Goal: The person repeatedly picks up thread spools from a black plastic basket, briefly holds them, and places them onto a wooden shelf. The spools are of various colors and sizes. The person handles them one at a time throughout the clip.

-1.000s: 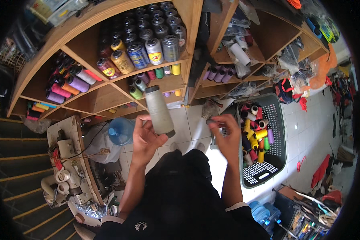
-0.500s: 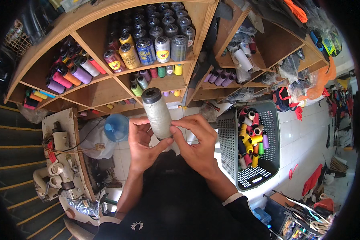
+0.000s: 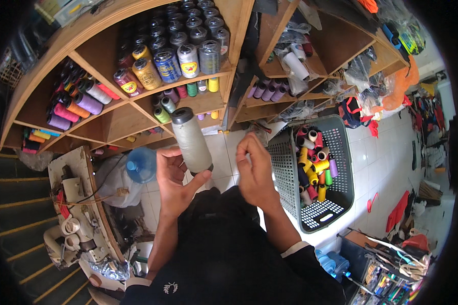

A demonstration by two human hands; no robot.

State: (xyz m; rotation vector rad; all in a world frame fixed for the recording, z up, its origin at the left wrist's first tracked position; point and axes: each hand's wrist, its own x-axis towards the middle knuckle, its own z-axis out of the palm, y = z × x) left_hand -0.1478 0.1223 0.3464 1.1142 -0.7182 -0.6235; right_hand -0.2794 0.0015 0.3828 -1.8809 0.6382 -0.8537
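A large spool of pale grey-white thread (image 3: 191, 141) with a dark cap at its top leans slightly left in front of my chest. My left hand (image 3: 174, 175) is closed round its lower end, the thumb pressed near the dark base. To the right of the spool, and apart from it, my right hand (image 3: 255, 168) is raised with its fingers curled together. Whether a thread end is pinched in those fingers is too fine to see.
Wooden shelves (image 3: 188, 85) full of coloured thread spools stand ahead. A dark green plastic basket (image 3: 324, 219) with loose spools is on the tiled floor at right. An old sewing machine (image 3: 76, 223) sits at left, near a blue water bottle (image 3: 141, 165). Stairs descend at far left.
My right hand has let go of the spool's lower side and drawn away to the right, fingers curling in. The spool stays in my left hand. The whole view has shifted slightly.
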